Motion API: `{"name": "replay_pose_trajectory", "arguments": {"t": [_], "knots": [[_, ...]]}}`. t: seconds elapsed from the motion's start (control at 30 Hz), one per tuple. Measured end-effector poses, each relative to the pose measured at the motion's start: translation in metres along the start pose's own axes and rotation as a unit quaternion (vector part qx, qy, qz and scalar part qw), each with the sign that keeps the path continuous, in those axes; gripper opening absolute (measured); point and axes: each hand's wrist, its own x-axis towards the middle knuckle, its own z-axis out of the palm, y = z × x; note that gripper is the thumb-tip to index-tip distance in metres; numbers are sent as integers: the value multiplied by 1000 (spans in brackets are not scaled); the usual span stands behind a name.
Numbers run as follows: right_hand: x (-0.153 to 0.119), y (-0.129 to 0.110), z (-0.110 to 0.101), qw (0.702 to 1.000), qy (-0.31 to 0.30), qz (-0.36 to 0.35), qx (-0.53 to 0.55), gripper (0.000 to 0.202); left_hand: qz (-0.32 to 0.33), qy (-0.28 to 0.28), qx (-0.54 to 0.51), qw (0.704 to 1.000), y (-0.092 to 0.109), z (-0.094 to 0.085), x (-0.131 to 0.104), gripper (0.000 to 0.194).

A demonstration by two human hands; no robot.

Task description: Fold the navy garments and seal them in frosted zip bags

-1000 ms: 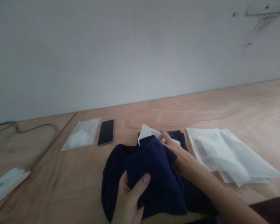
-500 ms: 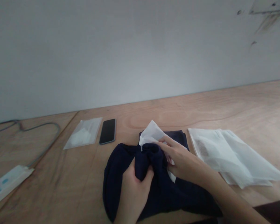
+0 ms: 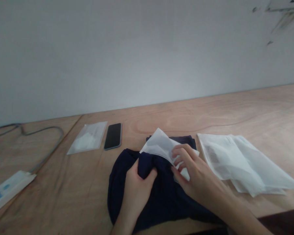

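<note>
Dark blue cloth (image 3: 159,199) lies bunched on the wooden table, low in the middle of the head view. My left hand (image 3: 138,182) is closed on a fold of it, thumb and fingers pinching the fabric. A white translucent sheet or small bag (image 3: 159,143) rests on the cloth, its lower edge covered by the blue fold. My right hand (image 3: 188,166) is at the right part of the white piece, fingers curled on it and the thumb near the cloth's edge.
A black phone (image 3: 113,136) lies left of the cloth, beside a clear flat bag (image 3: 89,138). Translucent white bags (image 3: 237,160) overlap at the right. A grey cable (image 3: 49,156) runs to a white strip-like object (image 3: 9,191) at the left. A pale wall (image 3: 137,55) stands behind.
My right hand has shifted slightly right and down, its fingers more spread over the white piece. More of that piece shows above the fold. My left hand keeps its grip, slightly further left.
</note>
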Motion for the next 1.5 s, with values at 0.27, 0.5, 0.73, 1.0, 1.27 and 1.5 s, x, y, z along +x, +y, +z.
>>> {"name": "replay_pose_trajectory", "arguments": {"t": [0.27,0.5,0.73,1.0,1.27,1.5], "knots": [[-13,5,11,997,50,-20,-51,19,-140,54,-221,964,-7,14,-2,41],[-19,23,11,986,-7,-4,-167,17,-185,75,-332,922,4,22,-6,43],[-29,2,21,993,98,-9,-71,21,-160,118,-343,918,-1,38,-7,41],[-33,-2,21,988,155,12,-4,18,-110,47,-256,959,-8,38,-10,55],[-41,-3,30,985,157,-46,-57,28,-58,122,-166,977,-7,36,-2,55],[-43,-11,28,989,106,-91,-53,30,-68,99,-216,969,-7,34,-1,61]]}}
